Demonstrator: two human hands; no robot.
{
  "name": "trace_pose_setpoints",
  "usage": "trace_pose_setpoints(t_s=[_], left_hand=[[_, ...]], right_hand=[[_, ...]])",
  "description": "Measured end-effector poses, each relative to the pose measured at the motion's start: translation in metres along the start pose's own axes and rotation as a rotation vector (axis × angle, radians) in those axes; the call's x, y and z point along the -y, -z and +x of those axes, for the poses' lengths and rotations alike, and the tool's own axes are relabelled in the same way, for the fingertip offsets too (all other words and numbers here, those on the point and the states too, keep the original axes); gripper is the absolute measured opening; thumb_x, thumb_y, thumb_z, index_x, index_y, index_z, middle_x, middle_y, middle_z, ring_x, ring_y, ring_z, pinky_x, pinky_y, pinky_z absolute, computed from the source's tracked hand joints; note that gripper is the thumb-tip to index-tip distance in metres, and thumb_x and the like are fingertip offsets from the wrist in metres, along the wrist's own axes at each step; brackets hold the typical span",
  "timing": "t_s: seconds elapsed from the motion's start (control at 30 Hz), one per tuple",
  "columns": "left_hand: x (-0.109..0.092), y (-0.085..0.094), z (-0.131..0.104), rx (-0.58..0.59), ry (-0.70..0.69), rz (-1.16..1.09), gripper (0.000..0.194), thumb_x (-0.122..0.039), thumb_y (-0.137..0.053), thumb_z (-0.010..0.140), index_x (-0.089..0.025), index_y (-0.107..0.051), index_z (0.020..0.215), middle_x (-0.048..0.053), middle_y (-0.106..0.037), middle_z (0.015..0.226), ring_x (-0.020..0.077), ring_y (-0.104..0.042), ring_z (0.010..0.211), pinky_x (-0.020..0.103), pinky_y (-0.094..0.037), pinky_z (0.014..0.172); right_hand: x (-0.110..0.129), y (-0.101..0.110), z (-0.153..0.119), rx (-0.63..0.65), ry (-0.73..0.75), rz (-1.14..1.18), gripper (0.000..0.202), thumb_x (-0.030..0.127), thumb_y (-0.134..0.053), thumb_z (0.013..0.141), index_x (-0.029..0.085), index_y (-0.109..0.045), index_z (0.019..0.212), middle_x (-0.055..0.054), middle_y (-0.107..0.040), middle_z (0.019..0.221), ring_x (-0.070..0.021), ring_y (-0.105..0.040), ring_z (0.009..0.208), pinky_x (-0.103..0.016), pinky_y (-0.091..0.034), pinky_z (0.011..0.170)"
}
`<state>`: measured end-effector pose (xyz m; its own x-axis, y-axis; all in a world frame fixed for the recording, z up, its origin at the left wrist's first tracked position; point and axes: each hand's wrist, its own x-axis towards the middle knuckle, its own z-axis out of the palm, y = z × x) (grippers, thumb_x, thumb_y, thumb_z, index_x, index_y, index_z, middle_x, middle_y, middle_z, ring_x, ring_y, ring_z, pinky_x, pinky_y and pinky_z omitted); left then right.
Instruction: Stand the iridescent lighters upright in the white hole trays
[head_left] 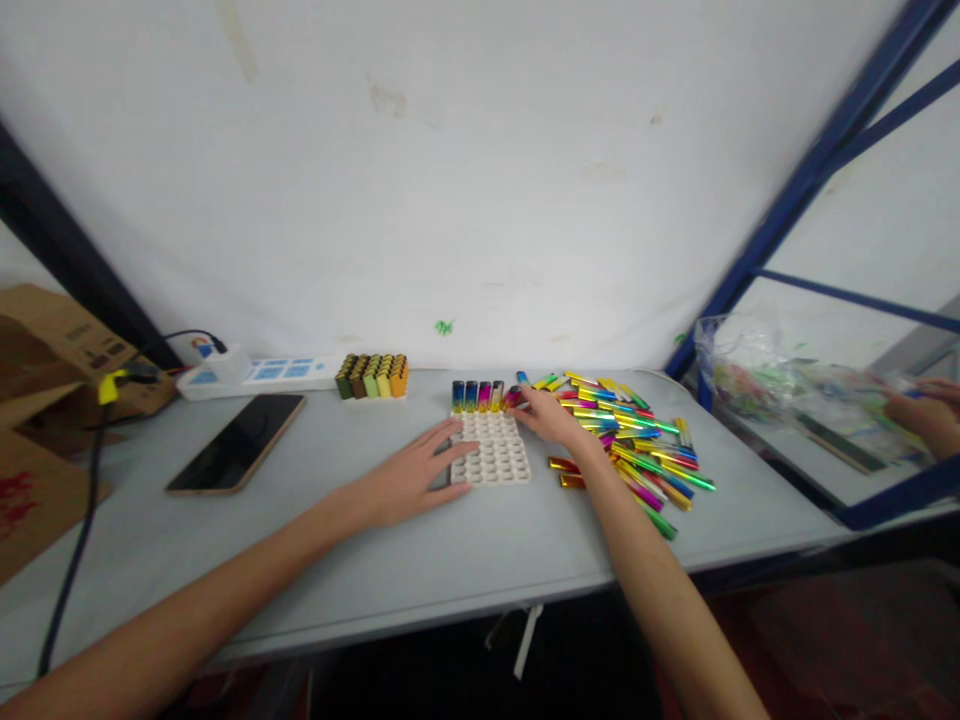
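Note:
A white tray point(491, 462) with rows of round holes lies on the table in front of me. Several shiny two-coloured lighters point(485, 396) stand upright along its back row. My left hand point(409, 478) rests with spread fingers at the tray's left edge, holding nothing. At the right end of the back row, my right hand point(546, 413) has its fingers closed on a dark pink lighter point(513, 396). Right beside that hand, a loose pile of metallic lighters point(637, 430) in many colours is spread over the table.
A filled block of lighters point(373, 377) stands at the back left, near a white power strip point(300, 372). A phone point(237, 443) and a cardboard bag point(45, 430) are farther left. Blue metal bars point(780, 225) rise at the right; beyond them is another person's hand point(926, 412).

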<state>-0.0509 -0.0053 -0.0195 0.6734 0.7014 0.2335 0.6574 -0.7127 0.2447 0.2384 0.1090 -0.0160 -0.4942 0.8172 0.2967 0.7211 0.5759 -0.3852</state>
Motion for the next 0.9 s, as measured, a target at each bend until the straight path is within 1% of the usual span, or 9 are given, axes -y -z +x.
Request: trace_pose_setpoints(t_s=[0.13,0.2,0.33,0.53,0.63,0.7,0.77,0.83,0.9], left_hand=[[0.002,-0.001,0.0,0.005,-0.001,0.007,0.057,-0.052,-0.05,0.104,-0.027,-0.044,0.154,0.013,-0.027,0.168,0.032,-0.025,0.156,0.051,-0.028,0.126],[0.002,-0.002,0.0,0.004,-0.006,0.007,0.057,-0.053,-0.049,0.104,-0.027,-0.043,0.155,0.013,-0.027,0.168,0.0322,-0.025,0.156,0.052,-0.028,0.126],[0.001,-0.001,0.001,0.0,-0.008,0.005,0.056,-0.053,-0.049,0.104,-0.028,-0.044,0.154,0.012,-0.028,0.167,0.0322,-0.027,0.155,0.051,-0.029,0.126],[0.002,-0.002,0.0,-0.008,-0.01,0.014,0.056,-0.053,-0.049,0.104,-0.027,-0.044,0.154,0.012,-0.029,0.167,0.0321,-0.027,0.155,0.051,-0.029,0.126],[0.004,-0.003,-0.001,-0.024,-0.02,0.01,0.056,-0.053,-0.05,0.104,-0.028,-0.044,0.154,0.011,-0.03,0.167,0.032,-0.027,0.155,0.051,-0.029,0.126],[0.004,-0.003,-0.001,-0.024,-0.019,0.007,0.056,-0.052,-0.05,0.104,-0.028,-0.044,0.154,0.012,-0.03,0.167,0.0321,-0.028,0.155,0.051,-0.029,0.126],[0.004,-0.002,-0.001,-0.02,-0.016,0.004,0.056,-0.052,-0.05,0.104,-0.027,-0.044,0.154,0.013,-0.03,0.167,0.0322,-0.028,0.155,0.051,-0.029,0.126],[0.003,-0.002,-0.001,-0.023,-0.018,0.001,0.056,-0.052,-0.05,0.104,-0.028,-0.045,0.154,0.012,-0.03,0.167,0.0321,-0.028,0.154,0.051,-0.03,0.126],[0.003,-0.002,-0.001,-0.03,-0.021,-0.001,0.055,-0.052,-0.05,0.104,-0.029,-0.045,0.153,0.01,-0.031,0.167,0.0318,-0.029,0.154,0.05,-0.03,0.126]], right_hand=[[0.003,0.003,0.0,0.042,0.056,0.072,0.007,0.023,-0.06,0.1,0.019,-0.064,0.104,-0.008,-0.073,0.102,-0.0202,-0.069,0.092,-0.029,-0.048,0.08],[0.005,0.004,0.001,0.045,0.041,0.073,0.007,0.023,-0.061,0.099,0.018,-0.065,0.102,-0.008,-0.073,0.1,-0.0201,-0.068,0.09,-0.028,-0.047,0.079],[0.007,0.005,0.002,0.034,-0.017,-0.003,0.011,0.026,-0.064,0.098,0.016,-0.067,0.093,-0.008,-0.071,0.092,-0.0203,-0.064,0.083,-0.028,-0.045,0.074],[0.006,0.005,0.001,0.017,0.022,0.019,0.013,0.024,-0.066,0.096,0.013,-0.071,0.091,-0.008,-0.073,0.088,-0.0194,-0.065,0.079,-0.027,-0.045,0.072],[-0.002,0.009,-0.001,0.006,0.045,0.097,0.011,0.022,-0.066,0.095,0.014,-0.074,0.098,-0.009,-0.076,0.095,-0.0194,-0.069,0.083,-0.028,-0.05,0.076],[-0.01,0.014,-0.003,-0.046,0.026,0.1,0.013,0.017,-0.065,0.095,0.015,-0.075,0.103,-0.009,-0.077,0.103,-0.0196,-0.071,0.088,-0.029,-0.052,0.082],[-0.019,0.018,-0.004,-0.122,-0.031,0.022,0.016,0.013,-0.063,0.093,0.015,-0.075,0.104,-0.01,-0.077,0.106,-0.0215,-0.071,0.093,-0.032,-0.053,0.088],[-0.027,0.02,-0.005,-0.18,-0.084,-0.08,0.018,0.013,-0.062,0.094,0.014,-0.075,0.106,-0.012,-0.076,0.108,-0.0246,-0.07,0.101,-0.036,-0.052,0.096],[-0.03,0.018,-0.005,-0.188,-0.104,-0.148,0.023,0.016,-0.062,0.095,0.012,-0.073,0.115,-0.015,-0.074,0.116,-0.027,-0.067,0.111,-0.04,-0.049,0.103]])
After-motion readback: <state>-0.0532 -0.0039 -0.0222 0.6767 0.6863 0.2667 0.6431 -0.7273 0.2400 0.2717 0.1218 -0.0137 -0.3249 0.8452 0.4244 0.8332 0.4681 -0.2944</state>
